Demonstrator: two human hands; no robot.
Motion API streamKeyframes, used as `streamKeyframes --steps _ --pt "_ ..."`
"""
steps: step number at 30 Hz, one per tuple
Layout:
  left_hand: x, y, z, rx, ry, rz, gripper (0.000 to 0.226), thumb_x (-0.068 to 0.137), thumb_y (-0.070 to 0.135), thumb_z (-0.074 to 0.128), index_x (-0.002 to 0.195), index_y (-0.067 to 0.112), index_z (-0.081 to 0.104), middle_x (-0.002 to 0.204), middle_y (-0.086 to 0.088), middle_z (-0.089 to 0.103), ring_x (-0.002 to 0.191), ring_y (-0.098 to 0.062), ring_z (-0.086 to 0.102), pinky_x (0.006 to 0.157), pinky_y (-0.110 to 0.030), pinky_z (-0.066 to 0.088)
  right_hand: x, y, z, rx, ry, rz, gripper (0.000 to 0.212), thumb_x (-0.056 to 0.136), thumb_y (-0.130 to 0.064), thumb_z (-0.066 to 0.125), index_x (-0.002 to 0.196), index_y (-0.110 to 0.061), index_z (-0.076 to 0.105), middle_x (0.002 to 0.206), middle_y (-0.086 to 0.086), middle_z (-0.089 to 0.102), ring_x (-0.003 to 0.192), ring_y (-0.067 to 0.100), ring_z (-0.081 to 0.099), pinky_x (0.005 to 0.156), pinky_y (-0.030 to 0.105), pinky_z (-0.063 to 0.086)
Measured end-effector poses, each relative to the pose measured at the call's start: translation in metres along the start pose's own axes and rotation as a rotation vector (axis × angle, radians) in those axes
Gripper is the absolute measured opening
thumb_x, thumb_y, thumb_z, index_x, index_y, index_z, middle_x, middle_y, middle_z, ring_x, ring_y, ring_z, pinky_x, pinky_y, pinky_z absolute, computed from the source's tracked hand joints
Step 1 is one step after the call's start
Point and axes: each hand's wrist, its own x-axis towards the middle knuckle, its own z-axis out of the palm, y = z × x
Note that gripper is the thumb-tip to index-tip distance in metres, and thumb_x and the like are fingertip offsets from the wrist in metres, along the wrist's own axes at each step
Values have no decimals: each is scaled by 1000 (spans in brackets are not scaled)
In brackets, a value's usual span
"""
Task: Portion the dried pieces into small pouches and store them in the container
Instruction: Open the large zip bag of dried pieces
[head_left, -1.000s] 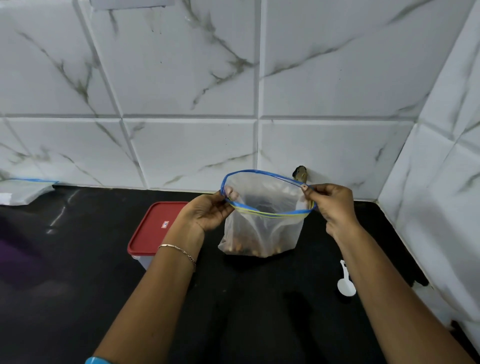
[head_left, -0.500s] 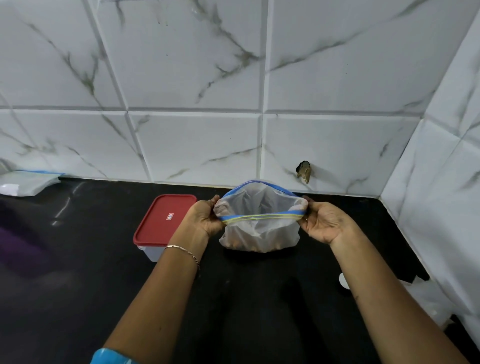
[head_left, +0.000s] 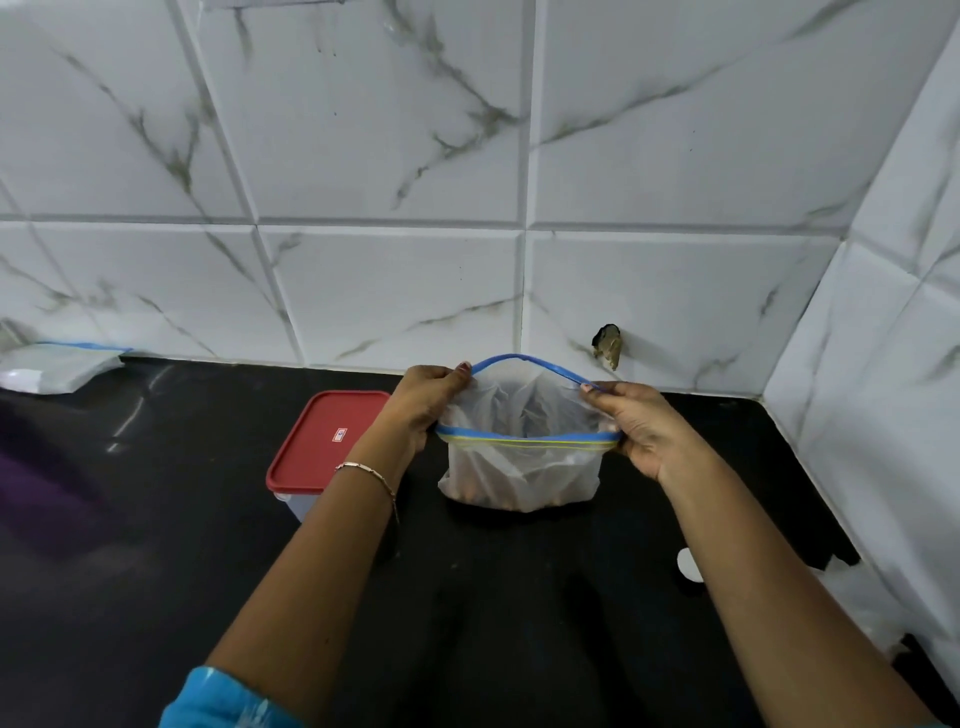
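Head view. Just right of the frame's centre, a clear zip-top bag (head_left: 522, 467) stands on the black countertop (head_left: 156, 571), mouth up and base down, with brown dried pieces (head_left: 498, 496) showing dimly through its lower part. The left hand (head_left: 421, 410) pinches the bag's rim at the left end of the mouth, and the right hand (head_left: 631, 426) pinches it at the right end; both are closed on the film just below the blue zip strip (head_left: 524, 439), and between them the mouth bows open into a wide oval. The bag's long axis runs vertically from base to mouth, while the zip line runs left to right across the frame. Judged from its slack folds, the film is thin, soft and light, probably slick, so it would slump without support; the stiffer zip strip at the two ends of the mouth looks the surest place to grip, and the contents appear to weigh down only the bottom. Left of the bag, partly behind the left forearm, a container with a red lid (head_left: 327, 441) sits closed, near the bag but apart from it. At the far left edge, against the marbled wall tiles (head_left: 389, 291), lies a flat pile of empty pouches (head_left: 57, 366). A white scoop (head_left: 688, 564) shows in part at lower right, beside the right forearm.
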Motion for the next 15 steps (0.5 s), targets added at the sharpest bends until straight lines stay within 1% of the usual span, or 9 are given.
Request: streamKeyframes --steps 1,3,4,6,8,9,11,13,15 --pt "3 1 1 -16 2 -19 27 93 29 62 83 5 72 80 -9 67 77 -24 61 83 -36 51 1 -1 0 -43 3 -16 5 90 -16 66 86 -15 70 89 2 72 89 18 66 77 35 54" --pt "9 -1 0 -125 -18 -129 26 91 28 65 74 9 70 77 -6 67 72 -21 60 83 -35 50 4 -4 -1 -51 -15 -3 12 91 -17 65 81 -13 70 74 -1 72 73 12 67 66 26 54" --pt "13 -3 -3 -223 -59 -209 25 89 27 67 69 12 67 73 -3 65 68 -19 58 80 -35 49 6 -5 -1 10 -37 39 14 92 -16 63 81 -11 69 68 -2 71 64 9 66 59 22 54" --pt "19 -9 -7 -414 -159 -346 20 77 26 77 70 16 61 72 3 55 65 -14 48 71 -29 42 10 -6 -5 211 -90 170 16 93 -14 59 81 -8 66 59 -3 64 47 5 57 44 16 48" --pt "33 -28 -11 -523 -237 -414 29 63 23 86 79 19 63 83 5 50 71 -12 44 70 -27 37 14 -1 -10 414 -158 285 18 90 -15 60 74 -8 62 50 -5 50 36 2 40 32 11 32" --pt "37 -36 -12 -584 -247 -450 31 61 20 86 82 19 63 87 6 51 74 -11 45 72 -28 37 16 6 -13 504 -186 331 21 87 -15 60 67 -9 60 48 -6 43 34 1 35 32 9 25" --pt "40 -51 -11 -684 -264 -538 32 60 15 86 78 19 60 82 8 46 68 -7 38 66 -29 34 18 19 -13 629 -236 403 23 81 -16 59 58 -11 55 45 -8 36 33 1 30 40 6 17" --pt "27 -50 -7 -787 -285 -618 22 68 11 76 70 16 55 65 7 46 54 -6 25 57 -27 33 17 27 -11 678 -252 409 14 77 -14 64 65 -11 56 47 -6 37 36 4 34 45 8 23" --pt "19 -52 -4 -931 -295 -673 24 83 13 60 62 13 49 44 4 41 47 -1 14 40 -20 25 12 33 -7 707 -259 363 14 79 -13 69 72 -6 59 52 1 48 40 11 48 42 18 41"
